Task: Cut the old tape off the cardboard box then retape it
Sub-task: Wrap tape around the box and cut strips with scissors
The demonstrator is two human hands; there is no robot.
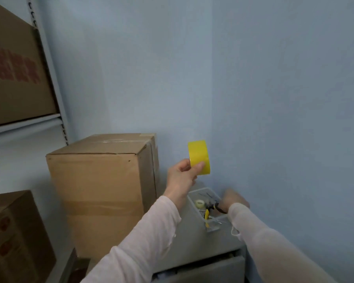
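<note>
Pinches the yellow tape roll [198, 156] between thumb and fingers of the left hand [181, 176], with the cardboard box [102, 180] just left of that grip, upright on its long axis, old tape [121, 141] across the top, nearer this hand. Has the right hand [235, 198] low and right of the grip, at a clear tray [193, 198], too blurred to tell whether curled on anything. In the tray, a small pale tape roll [199, 203], yellow-handled pliers [206, 213] and thin tools hard to identify; probably hunting a cutter.
</note>
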